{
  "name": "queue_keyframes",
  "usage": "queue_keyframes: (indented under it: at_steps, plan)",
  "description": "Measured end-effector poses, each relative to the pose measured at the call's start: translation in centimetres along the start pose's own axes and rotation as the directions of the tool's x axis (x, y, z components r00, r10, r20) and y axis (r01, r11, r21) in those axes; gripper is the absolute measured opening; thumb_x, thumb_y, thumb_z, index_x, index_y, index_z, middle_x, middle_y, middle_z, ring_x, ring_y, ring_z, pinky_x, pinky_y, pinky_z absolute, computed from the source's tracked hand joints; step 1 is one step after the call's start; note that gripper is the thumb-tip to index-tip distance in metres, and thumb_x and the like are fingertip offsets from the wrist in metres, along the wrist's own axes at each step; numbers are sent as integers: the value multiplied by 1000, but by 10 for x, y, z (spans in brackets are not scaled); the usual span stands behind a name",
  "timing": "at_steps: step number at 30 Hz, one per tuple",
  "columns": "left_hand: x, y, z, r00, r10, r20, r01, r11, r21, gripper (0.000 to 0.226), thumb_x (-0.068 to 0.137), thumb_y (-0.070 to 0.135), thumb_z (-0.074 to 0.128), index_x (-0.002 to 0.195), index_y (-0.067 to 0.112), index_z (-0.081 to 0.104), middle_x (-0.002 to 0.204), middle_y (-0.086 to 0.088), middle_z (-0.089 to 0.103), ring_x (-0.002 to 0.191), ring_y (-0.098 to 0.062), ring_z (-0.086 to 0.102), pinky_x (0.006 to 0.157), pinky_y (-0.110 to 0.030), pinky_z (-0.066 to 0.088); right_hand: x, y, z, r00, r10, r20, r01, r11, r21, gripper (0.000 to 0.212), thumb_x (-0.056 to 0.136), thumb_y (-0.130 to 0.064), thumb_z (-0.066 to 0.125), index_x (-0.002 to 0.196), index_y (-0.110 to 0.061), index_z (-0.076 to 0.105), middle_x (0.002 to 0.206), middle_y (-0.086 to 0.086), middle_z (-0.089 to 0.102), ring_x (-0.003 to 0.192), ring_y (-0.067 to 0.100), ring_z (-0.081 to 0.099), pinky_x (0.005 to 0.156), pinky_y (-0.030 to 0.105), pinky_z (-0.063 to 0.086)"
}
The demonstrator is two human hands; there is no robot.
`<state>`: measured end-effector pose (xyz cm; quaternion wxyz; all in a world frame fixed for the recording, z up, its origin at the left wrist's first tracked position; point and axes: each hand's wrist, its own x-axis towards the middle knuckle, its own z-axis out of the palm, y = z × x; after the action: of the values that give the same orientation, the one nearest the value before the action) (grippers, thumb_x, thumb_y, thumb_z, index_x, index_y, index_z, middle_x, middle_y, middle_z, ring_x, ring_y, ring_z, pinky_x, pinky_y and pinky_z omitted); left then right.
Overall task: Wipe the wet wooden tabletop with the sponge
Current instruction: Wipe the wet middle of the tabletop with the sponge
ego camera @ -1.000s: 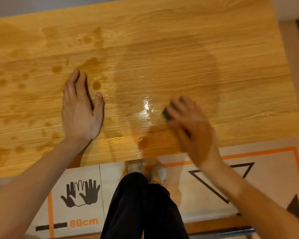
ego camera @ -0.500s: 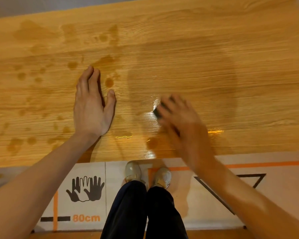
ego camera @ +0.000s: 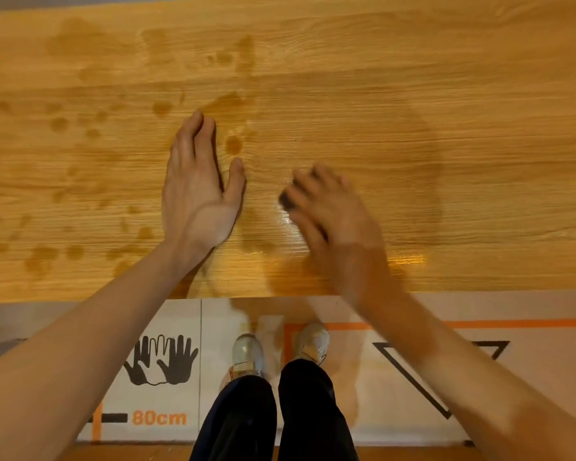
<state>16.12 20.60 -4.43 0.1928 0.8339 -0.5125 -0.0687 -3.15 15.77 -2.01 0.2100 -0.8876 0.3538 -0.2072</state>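
The wooden tabletop (ego camera: 413,94) fills the upper part of the head view. Dark water drops and patches dot its left half, and a shiny wet film lies near its front edge. My right hand (ego camera: 330,214) is blurred with motion and holds a dark sponge (ego camera: 286,199) down on the wood; only the sponge's left end shows past my fingers. My left hand (ego camera: 197,188) lies flat on the table just left of it, fingers straight and together, thumb out to the right.
The table's front edge runs across the view below my wrists. Beneath it lies a floor mat (ego camera: 529,377) with hand outlines, an "80cm" mark, orange lines and a black triangle. My legs and shoes (ego camera: 246,354) stand at the edge.
My right hand has slid the sponge leftward across the wet film, closer to my left hand. The left hand has stayed flat on the wood. The view has shifted a little.
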Motion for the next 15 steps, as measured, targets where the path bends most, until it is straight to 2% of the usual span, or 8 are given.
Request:
queue_keyframes:
  at_steps: [1, 4, 6, 11, 13, 15]
  plan:
    - [0, 0, 0, 1000, 11, -2, -11, 1000, -1, 64, 105, 40, 40, 155, 1, 29, 164, -12, 25, 152, -28, 22, 123, -43, 25, -24, -8, -2, 997, -60, 53, 57, 997, 45, 21, 88, -8, 59, 105, -4, 71, 119, 15, 67, 119, 36, 57, 107, 41, 36]
    - [2, -1, -2, 1000, 22, 6, -22, 999, -30, 65, 105, 37, 43, 156, 0, 26, 164, -14, 24, 152, -28, 22, 123, -44, 25, -47, -6, -7, 978, -108, 180, 76, 982, 175, 30, 95, -19, 52, 120, -9, 67, 134, 7, 60, 134, 28, 46, 116, 38, 26]
    - [0, -5, -5, 999, 31, 25, -30, 999, -45, 67, 105, 36, 45, 157, 0, 23, 164, -15, 23, 152, -29, 21, 123, -41, 25, -16, 6, -3, 986, -52, 160, 30, 990, 136, 31, 96, -21, 54, 124, -12, 65, 136, 5, 58, 136, 25, 43, 117, 39, 26]
    - [-45, -18, -20, 991, 116, 60, -112, 992, -61, 67, 104, 35, 46, 155, -2, 26, 161, -18, 27, 151, -30, 24, 123, -38, 26, 67, 8, 16, 976, 219, 17, -220, 974, 55, 31, 99, -19, 50, 128, -14, 63, 143, 4, 52, 143, 23, 33, 118, 38, 17]
    - [-60, -22, -22, 991, 110, 77, -106, 993, -56, 66, 104, 36, 44, 155, -2, 27, 162, -16, 27, 152, -29, 23, 124, -40, 25, 46, -5, 23, 979, 205, 20, -205, 978, 48, 29, 100, -21, 50, 124, -15, 65, 141, 2, 53, 142, 22, 34, 118, 36, 16]
    - [-63, -24, -21, 991, 112, 76, -110, 994, -28, 65, 105, 37, 40, 155, -3, 28, 163, -16, 26, 153, -30, 23, 123, -46, 27, 5, -21, 21, 995, 76, 68, -80, 995, 60, 25, 99, -22, 52, 115, -14, 68, 131, 1, 60, 135, 23, 42, 117, 39, 23]
